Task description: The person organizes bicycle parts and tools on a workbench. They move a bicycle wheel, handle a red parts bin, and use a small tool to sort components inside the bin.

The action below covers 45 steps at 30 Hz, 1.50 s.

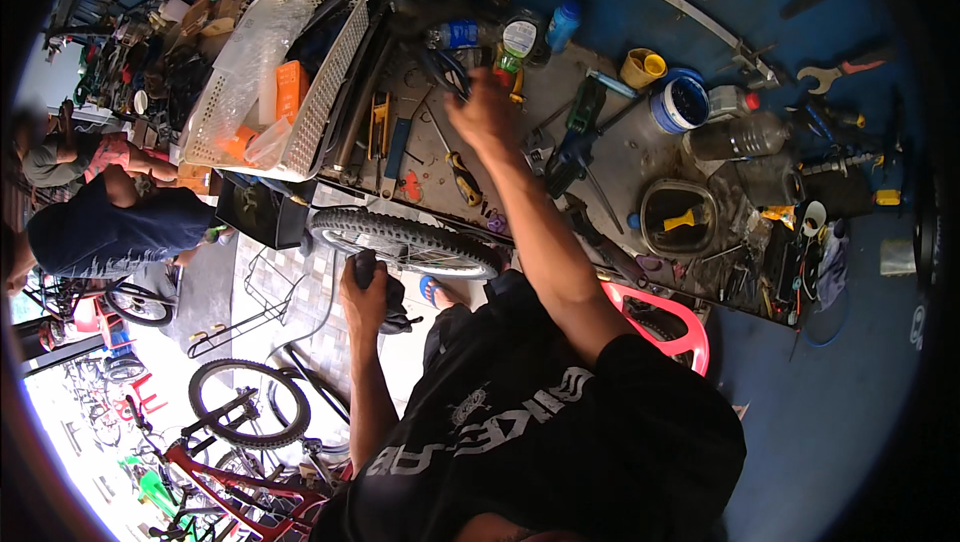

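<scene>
**Hands at the crowded counter edge**

The counter [640, 157] is packed with tools. A knobby bicycle tyre [405, 239] lies along its 7 o'clock edge. The right hand [485, 112] is closed on blue-handled pliers [447, 70]. A dark bicycle part [385, 294] is clenched by the left hand [362, 297].

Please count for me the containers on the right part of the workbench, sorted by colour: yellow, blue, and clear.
Yellow cup: 1
Blue round tub: 1
Clear plastic bottle lying on its side: 1
Total: 3

The right hand reaches toward the tools further left on the bench; the left hand holds a dark object near the bicycle tyre.
</scene>
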Each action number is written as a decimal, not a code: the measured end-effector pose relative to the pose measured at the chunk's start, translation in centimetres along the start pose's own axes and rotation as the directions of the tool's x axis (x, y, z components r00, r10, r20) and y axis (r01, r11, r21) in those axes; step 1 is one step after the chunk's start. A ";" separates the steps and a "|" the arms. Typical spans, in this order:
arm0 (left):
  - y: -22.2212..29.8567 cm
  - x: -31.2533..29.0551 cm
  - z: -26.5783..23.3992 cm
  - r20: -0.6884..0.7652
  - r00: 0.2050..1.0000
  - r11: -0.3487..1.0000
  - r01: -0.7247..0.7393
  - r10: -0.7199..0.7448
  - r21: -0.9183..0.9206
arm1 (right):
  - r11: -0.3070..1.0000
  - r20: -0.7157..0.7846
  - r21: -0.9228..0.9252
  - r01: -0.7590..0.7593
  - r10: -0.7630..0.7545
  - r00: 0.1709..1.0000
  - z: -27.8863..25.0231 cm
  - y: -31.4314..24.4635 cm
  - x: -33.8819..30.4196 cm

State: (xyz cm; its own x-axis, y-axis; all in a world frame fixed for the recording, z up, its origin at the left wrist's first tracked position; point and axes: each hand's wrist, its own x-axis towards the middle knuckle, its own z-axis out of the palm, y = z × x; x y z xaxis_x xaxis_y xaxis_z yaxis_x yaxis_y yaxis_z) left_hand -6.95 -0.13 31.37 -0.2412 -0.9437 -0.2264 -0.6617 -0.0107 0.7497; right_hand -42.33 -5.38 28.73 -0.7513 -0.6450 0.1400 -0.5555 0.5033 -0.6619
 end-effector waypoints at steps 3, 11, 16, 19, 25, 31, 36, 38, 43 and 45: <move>2.3 0.6 1.2 0.021 0.998 0.998 -0.058 0.057 0.037 | 0.953 0.111 -0.283 -0.107 0.144 0.983 -3.3 3.5 -0.6; 13.4 7.5 10.2 0.356 0.850 0.834 -0.488 0.388 0.256 | 0.968 0.358 -0.192 -0.163 0.224 0.906 -4.1 7.6 1.9; 17.7 11.4 16.3 0.464 0.847 0.751 -0.479 0.259 0.455 | 0.779 0.612 0.385 -0.496 0.187 0.768 -9.5 9.1 6.5; 18.8 13.4 18.1 0.496 0.833 0.659 -0.518 0.244 0.545 | 0.645 0.683 0.529 -0.552 0.063 0.728 -13.9 8.7 8.2; 19.9 16.0 19.0 0.484 0.867 0.610 -0.446 0.115 0.655 | 0.621 0.687 0.587 -0.520 -0.041 0.726 -18.8 8.1 8.3; 17.9 19.7 17.8 0.474 0.865 0.510 -0.487 0.168 0.709 | 0.628 0.673 0.587 -0.511 -0.027 0.739 -19.9 9.1 5.8; 17.1 21.6 16.9 0.459 0.859 0.471 -0.509 0.225 0.720 | 0.546 0.643 0.633 -0.549 0.023 0.765 -19.6 9.5 3.4; 17.4 21.8 16.2 0.480 0.847 0.465 -0.529 0.229 0.711 | 0.518 0.620 0.662 -0.541 0.026 0.784 -19.6 10.0 2.3; 19.5 23.0 13.5 0.457 0.859 0.462 -0.510 0.232 0.725 | 0.440 0.539 0.740 -0.509 0.065 0.840 -20.5 12.6 -0.2; 20.1 24.2 11.7 0.430 0.866 0.479 -0.500 0.255 0.722 | 0.390 0.515 0.765 -0.512 0.107 0.850 -20.6 13.5 -1.1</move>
State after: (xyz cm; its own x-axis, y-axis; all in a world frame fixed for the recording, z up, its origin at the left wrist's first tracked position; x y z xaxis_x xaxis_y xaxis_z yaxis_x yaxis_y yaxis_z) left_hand -34.43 -19.31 33.68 -0.6832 -0.6775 -0.2725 -0.7087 0.7052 0.0233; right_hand -56.33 14.02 34.83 -0.5150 -0.7906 -0.3312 0.4409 0.0870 -0.8933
